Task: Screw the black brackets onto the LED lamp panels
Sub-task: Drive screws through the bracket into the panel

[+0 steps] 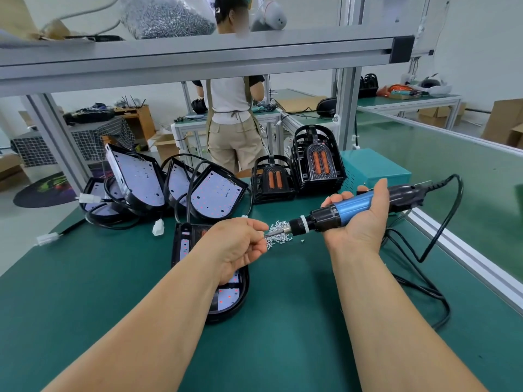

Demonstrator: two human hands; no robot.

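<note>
LED lamp panel (227, 297) lies flat on the green surface (283, 335), mostly hidden under the left hand (237, 246) and its wrist. That hand pinches the bit tip of the electric screwdriver (351, 206), just above the screw pile (278, 234). The right hand (359, 230), palm up, grips the screwdriver's blue body, to the right of the panel. Black brackets (273, 179) stand stacked behind, and spare panels (218, 193) lean at the far left.

panels (218, 193) back L | brackets (317, 159) back ctr | screws (278, 226) ctr | driver (351, 206) R of screws
</note>
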